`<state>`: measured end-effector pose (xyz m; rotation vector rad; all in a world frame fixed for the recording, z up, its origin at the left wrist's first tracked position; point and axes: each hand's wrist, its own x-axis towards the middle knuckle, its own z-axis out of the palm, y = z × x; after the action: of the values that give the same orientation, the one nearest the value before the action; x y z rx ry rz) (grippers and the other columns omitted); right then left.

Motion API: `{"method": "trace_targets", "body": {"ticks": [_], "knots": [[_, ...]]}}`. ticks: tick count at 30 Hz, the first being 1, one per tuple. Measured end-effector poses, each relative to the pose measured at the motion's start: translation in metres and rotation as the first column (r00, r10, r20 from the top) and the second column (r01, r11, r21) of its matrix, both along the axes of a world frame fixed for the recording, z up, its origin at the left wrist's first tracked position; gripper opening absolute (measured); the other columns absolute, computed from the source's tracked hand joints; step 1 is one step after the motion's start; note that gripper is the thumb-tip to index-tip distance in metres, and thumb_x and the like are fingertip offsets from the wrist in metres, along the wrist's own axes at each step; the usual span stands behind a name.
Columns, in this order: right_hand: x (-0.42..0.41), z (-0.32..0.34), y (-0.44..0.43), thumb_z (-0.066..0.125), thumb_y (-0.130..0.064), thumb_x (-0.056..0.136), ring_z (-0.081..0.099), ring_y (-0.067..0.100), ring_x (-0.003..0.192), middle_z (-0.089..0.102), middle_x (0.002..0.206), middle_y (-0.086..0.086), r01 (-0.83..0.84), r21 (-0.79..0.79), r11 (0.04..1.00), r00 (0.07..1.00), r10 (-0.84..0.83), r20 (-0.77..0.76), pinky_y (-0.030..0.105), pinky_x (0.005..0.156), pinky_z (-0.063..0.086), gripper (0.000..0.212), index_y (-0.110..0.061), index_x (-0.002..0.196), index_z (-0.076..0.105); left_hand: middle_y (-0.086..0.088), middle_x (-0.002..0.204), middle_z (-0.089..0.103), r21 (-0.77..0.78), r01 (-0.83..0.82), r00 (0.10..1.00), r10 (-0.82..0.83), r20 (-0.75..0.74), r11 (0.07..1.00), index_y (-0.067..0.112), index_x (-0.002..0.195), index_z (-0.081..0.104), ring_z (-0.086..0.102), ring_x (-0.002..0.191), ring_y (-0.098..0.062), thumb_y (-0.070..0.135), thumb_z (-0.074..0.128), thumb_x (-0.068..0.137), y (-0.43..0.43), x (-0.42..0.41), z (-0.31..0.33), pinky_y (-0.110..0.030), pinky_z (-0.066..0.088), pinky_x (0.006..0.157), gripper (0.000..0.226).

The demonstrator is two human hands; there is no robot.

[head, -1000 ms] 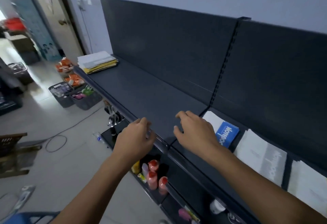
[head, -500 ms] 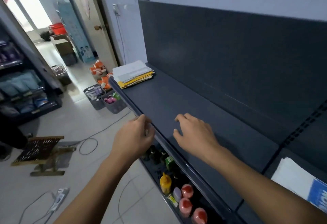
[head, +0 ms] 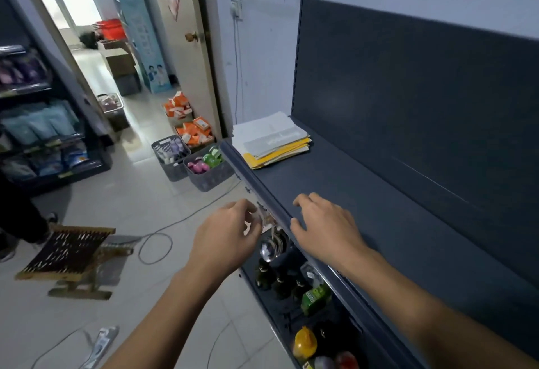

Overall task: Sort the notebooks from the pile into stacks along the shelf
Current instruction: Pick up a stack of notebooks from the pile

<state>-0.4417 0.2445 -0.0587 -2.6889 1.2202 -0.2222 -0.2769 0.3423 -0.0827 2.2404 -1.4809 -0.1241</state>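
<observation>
Both hands are empty. My right hand (head: 323, 222) hovers palm down over the front lip of the shelf (head: 408, 252), fingers spread and a little bent, gripping nothing. I can't tell whether the fingertips touch the metal. My left hand (head: 224, 234) hangs at its nine o'clock, just off the lip and out over the floor. Its fingers are loosely curled round nothing I can make out, though shiny things hanging under the lip sit close behind the knuckles and muddy the view.

The pile of notebooks (head: 271, 141) lies at about eleven o'clock from the right hand, well apart from it, at the far end of the shelf beside the back panel. White and grey covers are on top with yellow ones beneath, and the edges are fanned rather than squared. I read it as a loose heap to pick from, parked at the end so the run of shelf toward me can take the stacks.

I judge the step in hand to be the reach for the next notebook, with both hands low and forward at shelf height. The fanned covers should let a thumb under one edge, but slick covers may drag a second along.

Bottles (head: 277, 281) stand on a lower shelf at six o'clock from the hands, so anything nudged off the lip would drop among them.
</observation>
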Motion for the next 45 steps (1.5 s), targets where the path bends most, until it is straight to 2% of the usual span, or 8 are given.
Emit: {"method": "trace_targets", "body": {"ticks": [9, 16, 23, 26, 29, 35, 40, 45], "knots": [[0.103, -0.004, -0.030, 0.047, -0.037, 0.102, 0.064, 0.022, 0.100, 0.060, 0.120, -0.002, 0.174, 0.027, 0.984, 0.985, -0.174, 0.001, 0.039, 0.079, 0.052, 0.028, -0.020, 0.124, 0.054, 0.019, 0.098, 0.063, 0.027, 0.170, 0.985, -0.170, 0.018, 0.985, 0.035, 0.114, 0.059, 0.062, 0.088, -0.002, 0.041, 0.050, 0.094, -0.054, 0.116, -0.001, -0.030, 0.054, 0.071, 0.023], [0.141, -0.009, -0.080, 0.045, -0.036, 0.102, 0.063, 0.024, 0.101, 0.059, 0.119, 0.000, 0.326, 0.062, 0.943, 0.945, -0.327, 0.005, 0.040, 0.084, 0.052, 0.028, -0.019, 0.124, 0.053, 0.016, 0.096, 0.063, 0.011, 0.319, 0.947, -0.319, 0.033, 0.948, 0.032, 0.110, 0.060, 0.062, 0.086, -0.006, 0.039, 0.051, 0.093, -0.130, 0.166, 0.006, -0.034, 0.056, 0.072, 0.020], [0.178, -0.023, -0.153, 0.045, -0.033, 0.100, 0.065, 0.025, 0.100, 0.061, 0.117, -0.003, 0.446, 0.042, 0.894, 0.894, -0.447, 0.030, 0.034, 0.073, 0.047, 0.028, -0.022, 0.124, 0.054, 0.013, 0.102, 0.064, 0.011, 0.405, 0.912, -0.405, 0.061, 0.914, 0.028, 0.115, 0.062, 0.060, 0.086, -0.006, 0.038, 0.052, 0.095, -0.220, 0.214, 0.008, -0.028, 0.051, 0.073, 0.025], [0.185, -0.030, -0.173, 0.047, -0.030, 0.097, 0.065, 0.023, 0.095, 0.063, 0.115, -0.003, 0.490, 0.019, 0.872, 0.869, -0.490, 0.068, 0.030, 0.064, 0.043, 0.029, -0.021, 0.124, 0.056, 0.012, 0.106, 0.063, -0.006, 0.429, 0.900, -0.427, 0.086, 0.903, 0.027, 0.117, 0.063, 0.062, 0.092, -0.010, 0.038, 0.052, 0.095, -0.257, 0.230, 0.010, -0.033, 0.054, 0.076, 0.027], [0.189, -0.033, -0.184, 0.046, -0.030, 0.098, 0.063, 0.023, 0.095, 0.061, 0.118, -0.003, 0.529, 0.100, 0.843, 0.840, -0.537, 0.080, 0.032, 0.068, 0.047, 0.030, -0.021, 0.126, 0.054, 0.005, 0.115, 0.061, -0.002, 0.473, 0.878, -0.471, 0.088, 0.881, 0.022, 0.122, 0.063, 0.060, 0.105, -0.015, 0.036, 0.054, 0.095, -0.287, 0.235, 0.007, -0.033, 0.052, 0.078, 0.031], [0.205, -0.038, -0.199, 0.046, -0.028, 0.099, 0.061, 0.026, 0.101, 0.061, 0.119, 0.003, 0.631, 0.160, 0.759, 0.764, -0.644, 0.045, 0.036, 0.075, 0.049, 0.026, -0.017, 0.121, 0.054, -0.009, 0.136, 0.048, 0.155, 0.558, 0.813, -0.575, 0.092, 0.815, 0.014, 0.145, 0.039, 0.045, 0.123, -0.028, 0.035, 0.051, 0.097, -0.334, 0.236, -0.006, -0.037, 0.046, 0.095, 0.053], [0.231, -0.054, -0.204, 0.051, -0.025, 0.096, 0.054, 0.023, 0.092, 0.057, 0.103, 0.004, 0.699, 0.276, 0.660, 0.669, -0.739, 0.074, 0.034, 0.072, 0.045, 0.016, -0.013, 0.106, 0.056, -0.013, 0.136, 0.048, 0.234, 0.594, 0.786, -0.617, 0.035, 0.769, 0.013, 0.149, 0.027, 0.050, 0.117, -0.031, 0.039, 0.051, 0.097, -0.362, 0.245, -0.021, -0.041, 0.046, 0.092, 0.063], [0.250, -0.066, -0.208, 0.051, -0.023, 0.097, 0.044, 0.016, 0.092, 0.058, 0.103, 0.004, 0.793, 0.212, 0.571, 0.562, -0.820, 0.109, 0.029, 0.071, 0.039, 0.013, -0.013, 0.103, 0.057, -0.011, 0.136, 0.051, 0.269, 0.647, 0.758, -0.639, -0.131, 0.713, 0.014, 0.152, 0.022, 0.051, 0.121, -0.029, 0.036, 0.058, 0.095, -0.382, 0.255, -0.032, -0.040, 0.049, 0.094, 0.071]]}}
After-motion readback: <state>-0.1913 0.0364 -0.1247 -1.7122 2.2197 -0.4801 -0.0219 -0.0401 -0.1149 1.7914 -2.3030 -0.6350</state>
